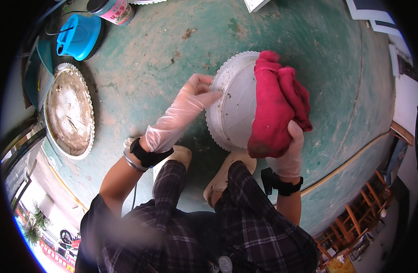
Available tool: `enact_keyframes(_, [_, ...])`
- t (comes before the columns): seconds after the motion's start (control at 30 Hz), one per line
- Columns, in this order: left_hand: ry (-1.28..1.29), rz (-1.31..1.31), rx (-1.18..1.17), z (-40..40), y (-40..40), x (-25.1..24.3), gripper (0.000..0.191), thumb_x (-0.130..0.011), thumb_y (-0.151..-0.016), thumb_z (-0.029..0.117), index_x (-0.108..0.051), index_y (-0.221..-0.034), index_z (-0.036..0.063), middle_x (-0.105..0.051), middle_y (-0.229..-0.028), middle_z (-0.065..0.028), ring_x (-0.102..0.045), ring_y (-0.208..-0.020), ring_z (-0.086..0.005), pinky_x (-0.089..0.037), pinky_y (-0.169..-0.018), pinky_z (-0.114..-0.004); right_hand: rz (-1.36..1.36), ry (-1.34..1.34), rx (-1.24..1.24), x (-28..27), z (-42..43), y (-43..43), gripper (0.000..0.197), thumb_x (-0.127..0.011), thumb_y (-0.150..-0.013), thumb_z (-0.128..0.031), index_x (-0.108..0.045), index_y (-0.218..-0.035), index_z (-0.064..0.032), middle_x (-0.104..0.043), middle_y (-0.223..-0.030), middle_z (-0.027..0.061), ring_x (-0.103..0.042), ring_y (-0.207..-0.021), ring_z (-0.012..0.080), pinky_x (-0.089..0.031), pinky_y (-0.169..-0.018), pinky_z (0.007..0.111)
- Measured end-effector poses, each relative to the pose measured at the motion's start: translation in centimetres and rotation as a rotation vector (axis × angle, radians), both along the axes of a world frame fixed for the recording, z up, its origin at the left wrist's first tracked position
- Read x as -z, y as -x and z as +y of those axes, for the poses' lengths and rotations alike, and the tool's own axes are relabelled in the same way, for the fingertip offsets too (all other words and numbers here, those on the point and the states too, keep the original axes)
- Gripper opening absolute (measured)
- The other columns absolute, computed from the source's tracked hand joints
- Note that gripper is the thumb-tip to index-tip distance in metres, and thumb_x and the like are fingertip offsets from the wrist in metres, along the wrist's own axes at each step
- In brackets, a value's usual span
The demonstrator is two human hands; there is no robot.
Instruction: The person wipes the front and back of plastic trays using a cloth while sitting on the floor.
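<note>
A round white plastic tray [238, 102] with a scalloped rim is tilted up before me, its flat face ringed and specked with dirt. My left hand [197, 92], in a clear disposable glove, pinches the tray's left rim between thumb and fingers, slightly blurred. On the right side, a crumpled red cloth [272, 109] with dark stains covers much of the tray. My right hand [290, 146], also gloved, grips the cloth from below at the tray's right side; most of its fingers are hidden behind the cloth.
A second scalloped tray [70, 111], caked with brown dirt, lies to the left. Beyond it stand a blue plastic device [80, 37] with a cord and a pink printed canister [117, 13]. Dirt crumbs [188, 33] dot the worn green floor [144, 51]. Wooden furniture [352, 218] stands at lower right.
</note>
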State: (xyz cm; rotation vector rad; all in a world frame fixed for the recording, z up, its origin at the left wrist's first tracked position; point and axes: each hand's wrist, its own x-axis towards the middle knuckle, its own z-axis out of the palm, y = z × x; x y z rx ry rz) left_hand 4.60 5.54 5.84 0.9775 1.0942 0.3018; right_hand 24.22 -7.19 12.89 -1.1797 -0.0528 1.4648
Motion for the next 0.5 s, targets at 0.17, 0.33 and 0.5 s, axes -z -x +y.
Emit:
enact_keyframes(0.17, [0.092, -0.332, -0.193, 1.3, 1.5, -4.4, 0.040, -0.060, -0.094, 0.028, -0.051, -0.123, 0.0014, -0.062, -0.103, -0.0048, -0.057, -0.096, -0.0109, -0.045, -0.087, -0.026, -0.215, 0.004, 0.014, 0.5, 0.6, 0.9, 0.068, -0.053, -0.085, -0.042, -0.038, -0.140, -0.0048, -0.049, -0.135, 0.0112, -0.051, -0.121, 0.0262, -0.039, -0.103, 0.041])
enact_keyframes(0.33, [-0.045, -0.386, -0.080, 1.2, 1.1, -7.2, 0.038, -0.050, -0.100, 0.025, -0.050, -0.129, 0.0008, -0.061, -0.113, -0.0047, -0.055, -0.104, -0.0089, -0.042, -0.093, -0.024, -0.621, 0.021, -0.020, -2.3, -0.9, -1.2, 0.070, -0.063, -0.080, -0.027, -0.037, -0.141, -0.0044, -0.048, -0.137, 0.0095, -0.049, -0.122, 0.0261, -0.038, -0.105, 0.040])
enact_keyframes(0.5, [-0.321, -0.321, -0.020, 1.3, 1.7, -9.1, 0.031, -0.049, -0.100, 0.016, -0.053, -0.127, 0.0012, -0.062, -0.113, -0.0057, -0.056, -0.104, -0.0108, -0.043, -0.094, -0.025, -1.105, -0.214, -0.258, -5.4, -0.7, -2.0, 0.072, -0.074, -0.074, -0.012, -0.041, -0.137, 0.0000, -0.049, -0.136, 0.0120, -0.049, -0.122, 0.0241, -0.039, -0.103, 0.037])
